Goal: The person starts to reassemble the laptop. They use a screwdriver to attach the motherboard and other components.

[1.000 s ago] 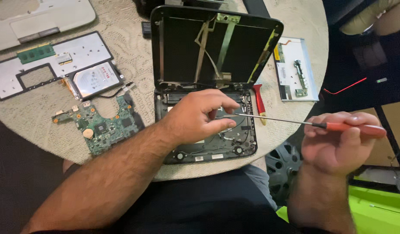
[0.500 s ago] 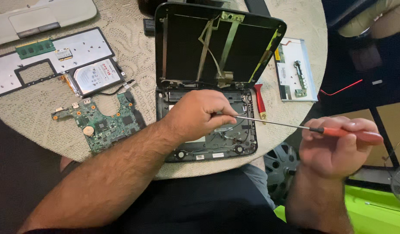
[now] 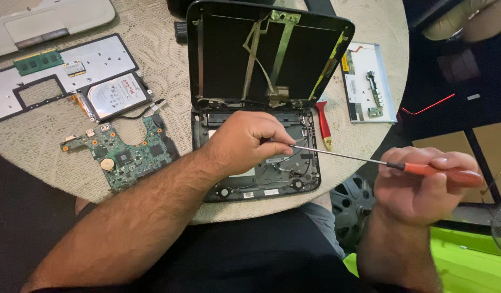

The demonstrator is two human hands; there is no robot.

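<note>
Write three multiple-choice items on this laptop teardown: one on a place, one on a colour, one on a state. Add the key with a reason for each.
1. Where does the green motherboard lie?
A. To the left of the laptop base
B. Inside the laptop base
C. On the screen panel

2. What colour is the handle of the screwdriver?
A. Blue
B. Red-orange
C. Black

3. How is the right hand occupied?
A. Flat on the table
B. Empty in the air
C. Closed around the screwdriver handle

Key:
1 A, the board rests on the tablecloth beside the base.
2 B, the handle shows red-orange between the fingers.
3 C, its grip wraps the handle while the shaft points toward the left hand on the base.
</note>
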